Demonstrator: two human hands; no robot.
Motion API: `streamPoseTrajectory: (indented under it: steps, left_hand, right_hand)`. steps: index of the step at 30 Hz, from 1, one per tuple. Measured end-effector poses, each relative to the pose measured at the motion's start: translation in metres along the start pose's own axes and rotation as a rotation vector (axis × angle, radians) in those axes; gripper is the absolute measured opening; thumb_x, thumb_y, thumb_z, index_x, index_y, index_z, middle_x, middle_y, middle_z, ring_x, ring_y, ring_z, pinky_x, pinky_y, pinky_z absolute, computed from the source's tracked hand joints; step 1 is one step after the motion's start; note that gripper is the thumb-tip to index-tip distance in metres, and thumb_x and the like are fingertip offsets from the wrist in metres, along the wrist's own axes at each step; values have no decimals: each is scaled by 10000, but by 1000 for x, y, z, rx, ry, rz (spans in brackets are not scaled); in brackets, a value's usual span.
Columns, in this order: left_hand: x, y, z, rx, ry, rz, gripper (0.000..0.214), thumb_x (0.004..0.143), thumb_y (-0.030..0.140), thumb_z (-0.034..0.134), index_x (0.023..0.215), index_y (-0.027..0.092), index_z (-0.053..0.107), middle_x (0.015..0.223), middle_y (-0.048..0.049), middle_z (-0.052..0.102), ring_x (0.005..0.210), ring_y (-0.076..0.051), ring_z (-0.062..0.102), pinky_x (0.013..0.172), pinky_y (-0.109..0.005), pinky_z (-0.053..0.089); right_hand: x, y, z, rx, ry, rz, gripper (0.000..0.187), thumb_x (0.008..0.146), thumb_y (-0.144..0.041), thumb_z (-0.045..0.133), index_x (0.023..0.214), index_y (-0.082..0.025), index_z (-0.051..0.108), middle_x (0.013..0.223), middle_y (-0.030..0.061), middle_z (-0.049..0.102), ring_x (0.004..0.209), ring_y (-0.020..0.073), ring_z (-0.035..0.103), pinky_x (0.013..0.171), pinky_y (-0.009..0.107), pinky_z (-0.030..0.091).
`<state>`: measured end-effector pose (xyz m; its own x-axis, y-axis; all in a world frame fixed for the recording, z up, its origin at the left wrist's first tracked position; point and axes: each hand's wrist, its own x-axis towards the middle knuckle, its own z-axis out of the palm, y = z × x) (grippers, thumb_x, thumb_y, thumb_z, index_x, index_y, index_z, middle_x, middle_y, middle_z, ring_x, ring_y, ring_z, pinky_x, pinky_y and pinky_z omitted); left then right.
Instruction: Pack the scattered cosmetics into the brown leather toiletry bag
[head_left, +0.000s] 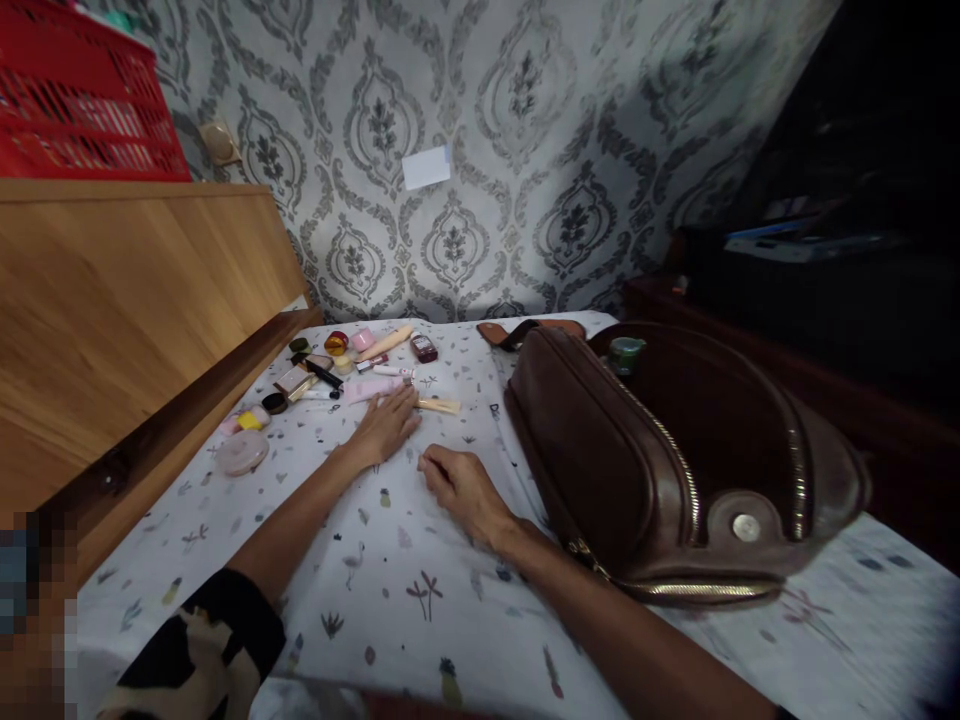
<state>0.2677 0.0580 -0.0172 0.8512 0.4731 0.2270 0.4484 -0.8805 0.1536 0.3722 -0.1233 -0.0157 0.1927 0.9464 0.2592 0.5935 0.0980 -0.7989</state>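
Note:
My left hand lies flat with fingers stretched out, its fingertips at a pink squeeze tube. Just beyond those fingers is a slim cream-coloured tube. Closed in a loose fist, my right hand rests on the printed cloth, with nothing showing in it. To its right stands a brown leather bag, unzipped wide at the top. A green-lidded jar sits at the bag's opening.
Small cosmetics lie spread at the back left, among them a round pale compact, a dark red jar and a black tube. A wooden panel borders the left, with a red basket above. Patterned wall closes the back.

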Motion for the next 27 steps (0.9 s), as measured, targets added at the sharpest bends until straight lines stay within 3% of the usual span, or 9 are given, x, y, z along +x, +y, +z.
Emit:
streamPoseTrajectory:
  steps: [3, 5, 7, 13, 20, 27]
  left_hand:
    - [-9, 2, -8, -60, 136, 59, 362, 1024, 323, 372, 1253, 205, 627, 1305, -133, 660, 1256, -270, 576, 1106, -494, 409]
    - [-15, 2, -12, -79, 234, 74, 341, 1019, 333, 386, 1160, 201, 666, 1140, -126, 694, 1103, -272, 619, 1006, -464, 476]
    - [-19, 2, -13, -82, 287, 80, 328, 1001, 362, 426, 1167, 205, 662, 1111, -122, 674, 1074, -286, 602, 969, -477, 488]
    - [-21, 2, -8, -142, 209, 161, 331, 1009, 428, 425, 999, 227, 687, 1049, -85, 692, 1048, -264, 606, 985, -467, 478]
    - [-23, 0, -10, -253, 139, 115, 390, 978, 561, 454, 963, 225, 653, 1024, -70, 687, 1026, -259, 605, 944, -424, 479]
    - [-18, -4, -4, -148, 236, 78, 346, 989, 509, 449, 966, 220, 638, 988, -70, 682, 1012, -271, 607, 925, -434, 482]
  right_hand:
    - [-1, -2, 0, -2, 7, 14, 252, 967, -213, 443, 727, -196, 522, 603, -32, 514, 575, 123, 470, 585, 224, 320]
    - [-1, -5, -1, -27, 5, 24, 252, 963, -192, 464, 722, -190, 538, 606, -34, 508, 584, 119, 459, 591, 224, 309]
    - [-1, -8, -3, -60, 6, 30, 252, 957, -169, 489, 712, -181, 547, 605, -40, 490, 590, 114, 445, 601, 226, 300]
    - [-1, -14, -7, -157, -6, 50, 204, 962, -170, 520, 805, -156, 649, 653, -26, 546, 617, 114, 440, 618, 236, 292]
    - [-3, -15, -10, -286, -9, 38, 227, 991, -256, 512, 937, -170, 715, 809, 29, 689, 689, 145, 512, 626, 263, 286]
    - [-3, -18, -13, -317, -44, 69, 241, 1008, -275, 495, 980, -172, 712, 897, 70, 732, 756, 172, 588, 652, 274, 304]
